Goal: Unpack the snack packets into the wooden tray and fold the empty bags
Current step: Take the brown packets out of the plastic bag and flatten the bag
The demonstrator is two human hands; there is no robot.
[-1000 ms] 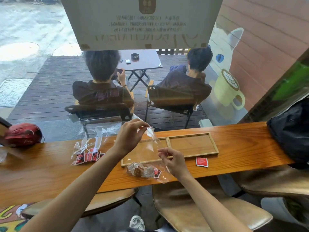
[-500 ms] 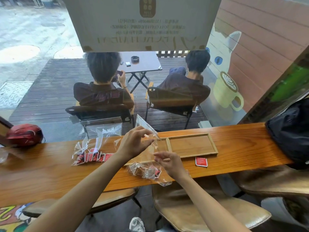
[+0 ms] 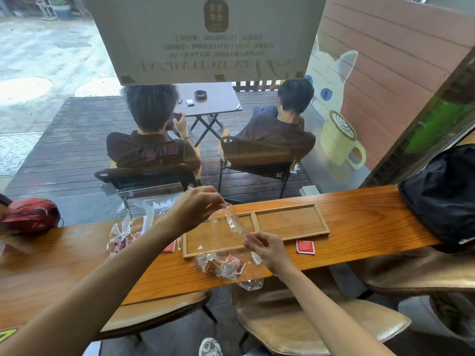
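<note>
My left hand is raised with its wrist bent and its fingertips pinched together in a tight grip, while my right hand sits lower and nearer me, fingers curled into a pinch, both forearms bare.

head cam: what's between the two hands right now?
A clear plastic bag, stretched from the left hand down to the right hand, above the wooden tray. Head view shows it.

The bench is varnished wood with a glossy, streaked grain. On it, the tray is paler, matt wood. The bag above the tray is clear, crinkled, shiny plastic. The stools below the bench look like worn, glossy leather.
</note>
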